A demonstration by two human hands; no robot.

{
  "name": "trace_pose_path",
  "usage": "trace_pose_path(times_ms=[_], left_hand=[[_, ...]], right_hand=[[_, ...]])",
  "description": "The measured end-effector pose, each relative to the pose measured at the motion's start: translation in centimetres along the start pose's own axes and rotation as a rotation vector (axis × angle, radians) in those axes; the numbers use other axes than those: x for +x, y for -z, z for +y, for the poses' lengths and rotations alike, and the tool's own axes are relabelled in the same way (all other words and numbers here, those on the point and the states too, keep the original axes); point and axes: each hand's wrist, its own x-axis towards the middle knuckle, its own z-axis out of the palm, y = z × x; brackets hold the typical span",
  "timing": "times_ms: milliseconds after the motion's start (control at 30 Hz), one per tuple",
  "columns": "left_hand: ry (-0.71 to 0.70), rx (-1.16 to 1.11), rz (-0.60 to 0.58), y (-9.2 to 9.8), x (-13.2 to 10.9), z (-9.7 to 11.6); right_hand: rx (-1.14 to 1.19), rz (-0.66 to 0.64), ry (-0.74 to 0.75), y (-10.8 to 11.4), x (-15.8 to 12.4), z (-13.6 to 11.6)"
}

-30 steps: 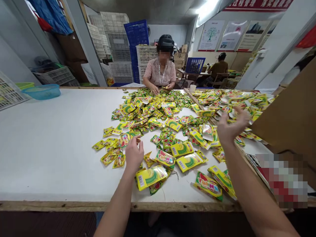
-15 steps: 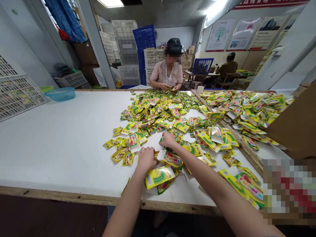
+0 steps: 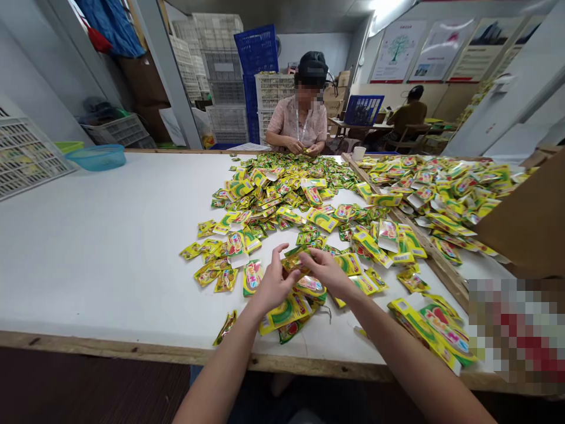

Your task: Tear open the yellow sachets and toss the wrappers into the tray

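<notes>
Small shiny green-and-yellow sachets are between my two hands, above the near part of the white table. My left hand has its thumb and fingers around their left side. From the right, the fingers of my right hand grip the same sachets; how many there are I cannot make out. Right below my hands lies a flat yellow-green box, partly over another sachet. An upright-printed box rests just left of my left hand. Pineapple-printed sachets lie in a loose group further left.
A large heap of sachets and boxes covers the table's middle. A wooden strip divides it from another heap. Across the table a co-worker handles small items. A blue basin and white crate stand left.
My right hand has drawn back from the pile with sachets, and my left hand has risen from the boxes to meet it. The box left of my left hand now shows.
</notes>
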Motion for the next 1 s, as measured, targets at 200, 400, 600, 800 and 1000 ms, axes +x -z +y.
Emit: trace_pose_path(times_ms=[200, 400, 600, 800, 1000], left_hand=[[0.481, 0.741, 0.298, 2.4, 0.1, -0.6], [0.480, 0.935, 0.259, 6.0, 0.2, -2.6], [0.711, 1.025, 0.090, 4.4, 0.8, -0.9], [0.347, 1.105, 0.153, 3.0, 2.0, 1.8], [-0.133, 0.773, 0.205, 1.0, 1.3, 2.3]], right_hand=[[-0.003, 0.247, 0.003, 2.9, -0.1, 0.6], [0.158, 0.382, -0.013, 3.6, 0.1, 0.4], [0.167, 0.522, 0.076, 4.4, 0.3, 1.1], [0.061, 0.587, 0.229, 4.2, -0.1, 0.7], [-0.107, 0.809, 0.602, 2.1, -1.6, 0.0]])
